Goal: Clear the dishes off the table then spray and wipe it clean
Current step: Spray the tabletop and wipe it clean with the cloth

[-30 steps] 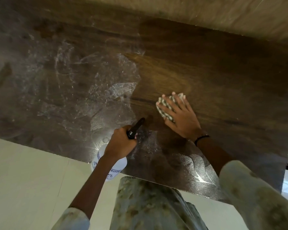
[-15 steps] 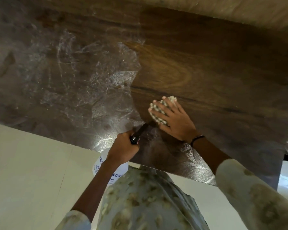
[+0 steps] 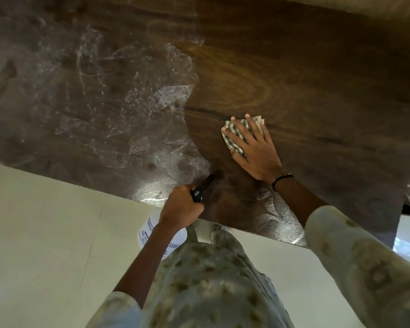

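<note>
Dark wood grain fills the table [image 3: 317,67], which carries no dishes, so clearing looks done and wiping is under way. Its right part shows clean and matte, while the left part bears whitish streaky film, seemingly left to wipe. With fingers spread flat, the right hand [image 3: 253,147] presses a striped cloth [image 3: 233,133] onto the wood. Near the front edge, the left hand [image 3: 181,204] is wrapped around the spray bottle [image 3: 161,235]. Nothing blocks the streaked area.

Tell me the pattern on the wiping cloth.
Green-and-cream stripes or checks on the cloth, seen in the head view.
</note>
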A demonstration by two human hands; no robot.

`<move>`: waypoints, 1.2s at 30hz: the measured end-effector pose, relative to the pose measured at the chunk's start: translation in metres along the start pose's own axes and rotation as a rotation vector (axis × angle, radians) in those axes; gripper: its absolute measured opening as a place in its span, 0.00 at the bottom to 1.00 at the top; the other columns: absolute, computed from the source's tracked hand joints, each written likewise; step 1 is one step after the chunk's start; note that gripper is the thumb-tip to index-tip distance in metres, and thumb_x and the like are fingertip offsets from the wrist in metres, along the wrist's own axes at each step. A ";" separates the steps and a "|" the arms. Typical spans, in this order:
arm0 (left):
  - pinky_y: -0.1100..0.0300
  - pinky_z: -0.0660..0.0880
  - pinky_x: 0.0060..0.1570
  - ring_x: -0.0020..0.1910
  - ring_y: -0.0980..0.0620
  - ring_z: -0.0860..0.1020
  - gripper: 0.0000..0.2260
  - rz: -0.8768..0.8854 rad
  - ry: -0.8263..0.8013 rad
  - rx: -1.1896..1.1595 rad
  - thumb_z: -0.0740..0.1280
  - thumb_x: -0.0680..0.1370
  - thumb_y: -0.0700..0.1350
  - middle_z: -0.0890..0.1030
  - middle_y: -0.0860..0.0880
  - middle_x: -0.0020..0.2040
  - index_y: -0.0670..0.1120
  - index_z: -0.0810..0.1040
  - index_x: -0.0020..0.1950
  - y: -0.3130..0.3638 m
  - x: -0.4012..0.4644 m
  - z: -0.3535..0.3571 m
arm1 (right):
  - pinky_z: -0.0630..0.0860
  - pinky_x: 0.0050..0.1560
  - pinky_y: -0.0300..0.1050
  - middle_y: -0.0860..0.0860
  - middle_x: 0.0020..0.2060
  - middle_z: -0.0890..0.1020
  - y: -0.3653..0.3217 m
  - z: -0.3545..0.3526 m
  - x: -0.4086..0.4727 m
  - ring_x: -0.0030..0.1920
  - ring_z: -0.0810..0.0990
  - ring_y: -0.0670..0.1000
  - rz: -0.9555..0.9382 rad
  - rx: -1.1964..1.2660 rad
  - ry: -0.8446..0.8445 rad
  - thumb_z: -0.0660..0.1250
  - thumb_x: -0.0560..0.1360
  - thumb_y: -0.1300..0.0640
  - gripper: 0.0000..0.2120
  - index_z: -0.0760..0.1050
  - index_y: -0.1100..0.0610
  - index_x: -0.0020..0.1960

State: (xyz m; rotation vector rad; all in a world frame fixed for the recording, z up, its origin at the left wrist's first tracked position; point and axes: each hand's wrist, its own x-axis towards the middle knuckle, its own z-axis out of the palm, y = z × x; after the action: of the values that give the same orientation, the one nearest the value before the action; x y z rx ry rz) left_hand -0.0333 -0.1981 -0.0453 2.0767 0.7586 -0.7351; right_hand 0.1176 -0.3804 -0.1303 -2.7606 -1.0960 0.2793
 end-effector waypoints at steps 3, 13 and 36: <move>0.61 0.68 0.30 0.29 0.46 0.75 0.05 -0.004 0.022 -0.044 0.65 0.67 0.41 0.78 0.46 0.31 0.42 0.78 0.40 -0.003 -0.001 -0.005 | 0.51 0.76 0.64 0.50 0.79 0.57 -0.006 0.002 0.002 0.79 0.51 0.59 0.051 0.017 -0.002 0.52 0.80 0.45 0.27 0.57 0.45 0.78; 0.52 0.73 0.35 0.34 0.40 0.77 0.06 0.029 0.146 -0.142 0.66 0.67 0.42 0.81 0.41 0.34 0.42 0.80 0.41 -0.020 -0.007 -0.018 | 0.47 0.76 0.65 0.51 0.79 0.57 -0.114 0.028 -0.003 0.78 0.50 0.61 -0.100 0.082 -0.012 0.56 0.79 0.45 0.27 0.60 0.46 0.77; 0.59 0.66 0.29 0.26 0.50 0.71 0.04 0.088 0.053 -0.058 0.65 0.71 0.37 0.79 0.45 0.32 0.42 0.80 0.42 -0.049 -0.019 -0.028 | 0.58 0.73 0.62 0.52 0.76 0.65 -0.102 0.024 -0.088 0.77 0.58 0.59 -0.130 0.015 -0.048 0.55 0.78 0.44 0.26 0.63 0.46 0.75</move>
State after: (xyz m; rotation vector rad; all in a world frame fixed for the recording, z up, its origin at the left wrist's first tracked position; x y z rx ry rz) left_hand -0.0742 -0.1555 -0.0402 2.0703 0.7047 -0.6047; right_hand -0.0186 -0.3658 -0.1215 -2.6679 -1.2727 0.3373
